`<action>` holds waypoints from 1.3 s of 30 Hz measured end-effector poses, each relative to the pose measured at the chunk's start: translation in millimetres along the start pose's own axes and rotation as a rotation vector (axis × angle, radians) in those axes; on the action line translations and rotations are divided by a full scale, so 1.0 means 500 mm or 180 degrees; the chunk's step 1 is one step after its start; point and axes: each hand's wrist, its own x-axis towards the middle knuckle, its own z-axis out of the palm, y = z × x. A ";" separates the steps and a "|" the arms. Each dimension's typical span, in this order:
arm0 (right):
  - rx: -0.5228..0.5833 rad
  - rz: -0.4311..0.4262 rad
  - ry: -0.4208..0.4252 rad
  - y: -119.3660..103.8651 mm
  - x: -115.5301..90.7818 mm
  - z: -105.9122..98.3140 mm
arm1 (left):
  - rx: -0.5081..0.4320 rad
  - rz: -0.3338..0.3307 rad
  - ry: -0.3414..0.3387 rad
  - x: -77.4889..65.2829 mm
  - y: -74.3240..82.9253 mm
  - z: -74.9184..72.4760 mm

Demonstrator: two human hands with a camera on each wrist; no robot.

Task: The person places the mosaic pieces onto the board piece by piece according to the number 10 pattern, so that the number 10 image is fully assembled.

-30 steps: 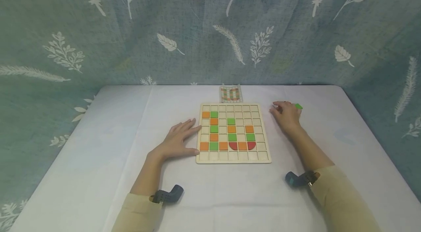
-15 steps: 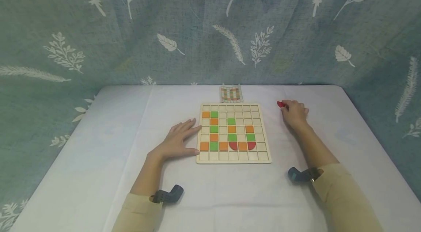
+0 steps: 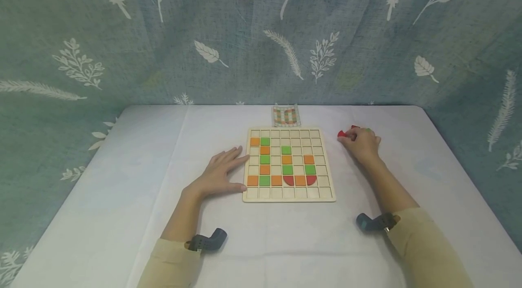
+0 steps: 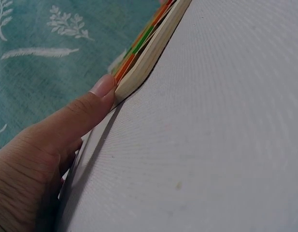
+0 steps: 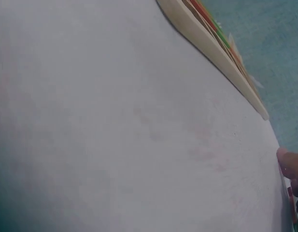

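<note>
A square wooden grid board lies flat, with orange and green square tiles and two red quarter-round tiles in its cells. My left hand rests spread on the cloth at its left side, thumb and index finger touching the frame. In the left wrist view the thumb presses against the board's corner. To the right of the board, my right hand pinches a small red tile between thumb and fingertips. Behind its knuckles another red piece and a bit of a green piece show, partly hidden.
A small printed pattern card lies just behind the board. White cloth covers the table. A patterned teal curtain hangs along the back and sides. Dark wrist cameras jut inward from both sleeves.
My right hand has shifted over the loose pieces, and the red tile at its fingertips has come a little left and nearer. The left hand and the board have stayed put.
</note>
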 end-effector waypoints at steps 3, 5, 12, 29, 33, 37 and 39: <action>0.0008 -0.0001 -0.0010 0.000 -0.002 0.004 | 0.0020 0.0006 0.0008 0.001 0.001 -0.002; 0.0001 -0.0012 -0.0019 0.000 -0.003 0.005 | 0.0010 0.0004 0.0012 0.001 0.001 -0.003; -0.0029 -0.0247 -0.0088 0.004 0.004 0.004 | -0.0030 0.0012 0.0009 0.000 0.001 -0.003; 0.0086 -0.0564 -0.0172 -0.027 -0.005 0.012 | -0.0055 -0.0037 0.0011 -0.005 0.006 -0.003; 0.0138 -0.0701 -0.0121 -0.042 -0.008 0.012 | -0.0045 -0.0050 0.0014 -0.004 0.006 -0.003; 0.0148 -0.0715 -0.0107 -0.057 -0.010 0.018 | -0.0038 -0.0045 0.0010 -0.003 0.005 -0.004; 0.0183 -0.0681 -0.0132 -0.066 -0.010 0.023 | -0.0037 -0.0034 0.0009 -0.003 0.004 -0.004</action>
